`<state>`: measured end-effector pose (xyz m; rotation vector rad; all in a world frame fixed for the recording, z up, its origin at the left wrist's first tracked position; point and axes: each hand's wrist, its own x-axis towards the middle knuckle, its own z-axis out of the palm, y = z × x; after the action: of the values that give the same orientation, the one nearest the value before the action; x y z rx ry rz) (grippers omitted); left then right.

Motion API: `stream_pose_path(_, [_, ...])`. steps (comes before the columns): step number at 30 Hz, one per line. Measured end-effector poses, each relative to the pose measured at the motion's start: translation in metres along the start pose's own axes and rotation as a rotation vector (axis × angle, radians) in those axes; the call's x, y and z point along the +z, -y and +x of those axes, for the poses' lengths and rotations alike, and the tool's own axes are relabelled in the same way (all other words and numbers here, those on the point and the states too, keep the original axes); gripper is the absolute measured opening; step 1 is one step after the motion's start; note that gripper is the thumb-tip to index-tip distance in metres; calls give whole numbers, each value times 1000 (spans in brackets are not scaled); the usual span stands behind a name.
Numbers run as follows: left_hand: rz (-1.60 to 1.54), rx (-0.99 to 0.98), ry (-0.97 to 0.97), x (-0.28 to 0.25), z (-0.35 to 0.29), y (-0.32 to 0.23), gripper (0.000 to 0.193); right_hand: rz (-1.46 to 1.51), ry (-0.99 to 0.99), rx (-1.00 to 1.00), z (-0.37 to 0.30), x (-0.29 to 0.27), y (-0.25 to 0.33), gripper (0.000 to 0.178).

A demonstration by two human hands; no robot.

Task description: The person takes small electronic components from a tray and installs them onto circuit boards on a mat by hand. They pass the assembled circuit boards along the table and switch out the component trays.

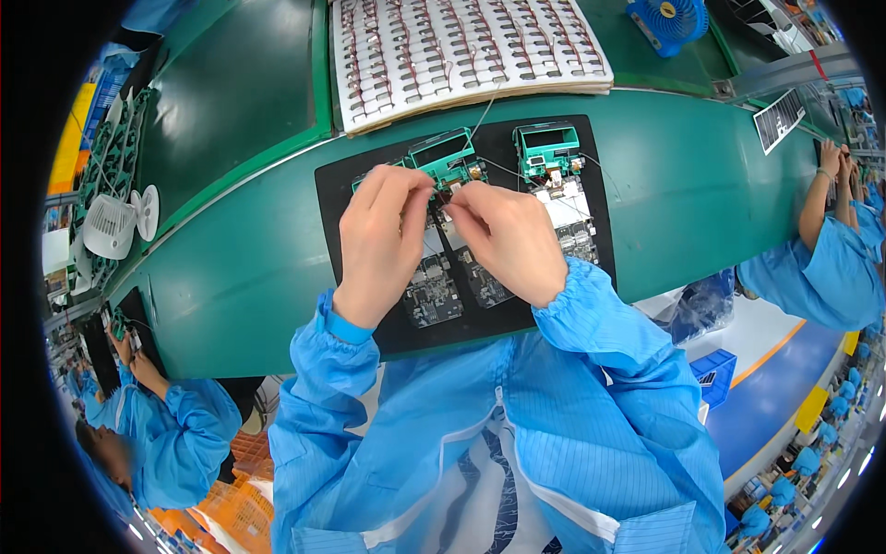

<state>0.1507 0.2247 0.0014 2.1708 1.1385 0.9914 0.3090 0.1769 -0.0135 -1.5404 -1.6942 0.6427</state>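
My left hand point(377, 240) and my right hand point(517, 231) meet over a black mat point(595, 166), both closed in a pinch. Their fingertips come together just below a green plastic frame point(443, 155); what they pinch is too small and hidden to make out. Beneath and between the hands lie a dark circuit board point(432, 294) and a second circuit board point(487, 284), both partly covered. To the right, another green frame point(548, 148) is joined to a circuit board with a white area point(567, 205). Thin wires stick out from the frames.
Beyond the mat, a white foam tray point(471, 46) holds rows of small dark parts with wires. A blue fan point(669, 23) stands at the far right, a white fan point(115, 224) at the left. Co-workers in blue sit at both sides of the green table point(231, 305).
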Motion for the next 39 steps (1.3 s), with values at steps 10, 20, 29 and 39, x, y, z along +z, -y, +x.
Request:
stream_pose_path(10, [81,92,-10,12,4,10,12,81,-1,26,4,-2,-3,10])
stream_pose_path(20, [195,146,-46,16,5,16,15,27,12,-34,10,6,-7,9])
stream_pose_path(29, [197,124,-5,15,6,17,17,37,4,-17,9,4,-8,8])
stream_pose_path(39, [211,183,-26,16,-2,21,23,58,-8,21,7,-1,-9,7])
